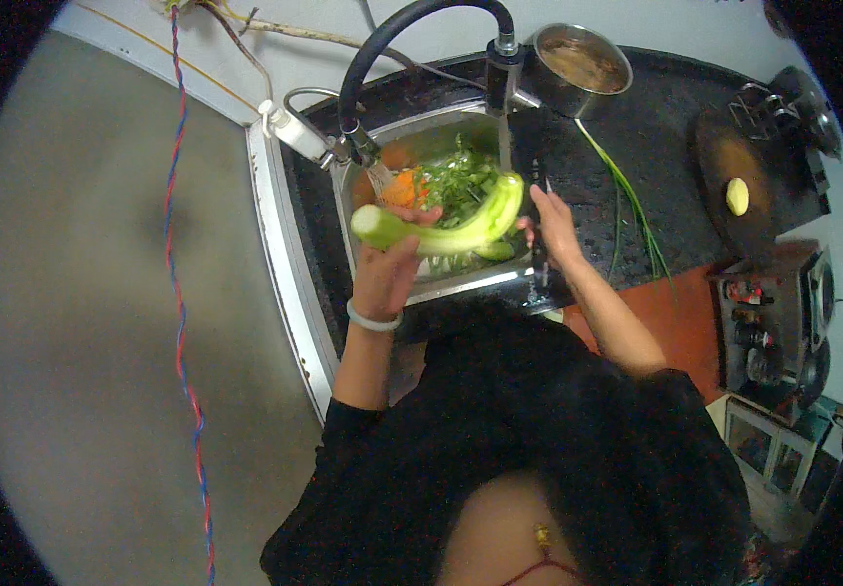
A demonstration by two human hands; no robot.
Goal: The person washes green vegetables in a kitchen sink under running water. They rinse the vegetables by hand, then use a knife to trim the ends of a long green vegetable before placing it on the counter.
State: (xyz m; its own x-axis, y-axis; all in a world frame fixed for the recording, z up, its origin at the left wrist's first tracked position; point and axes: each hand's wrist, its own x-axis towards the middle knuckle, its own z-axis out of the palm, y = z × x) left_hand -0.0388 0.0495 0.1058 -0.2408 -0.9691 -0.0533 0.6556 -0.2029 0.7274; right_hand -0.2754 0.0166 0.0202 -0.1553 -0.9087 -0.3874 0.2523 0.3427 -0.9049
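My left hand (390,256) grips a long, curved, pale-green vegetable (458,238) near its blunt, cut-looking end. The vegetable lies across the sink (432,291), above the other produce. Its far end is under a stream of water (505,146) from the black hose tap (503,73). My right hand (557,223) is beside that end, at the sink's right rim, with its fingers curled. A dark strip shows between its fingers and palm; whether it is a held tool or the counter, I cannot tell. Leafy greens (461,179) and an orange vegetable (403,189) fill the sink.
A metal pot (582,69) stands behind the tap. Spring onions (630,194) lie on the black counter (655,132). A pale-yellow piece of produce (737,196) rests on a round board (729,157). A twisted red-and-blue cord (176,256) hangs at the left.
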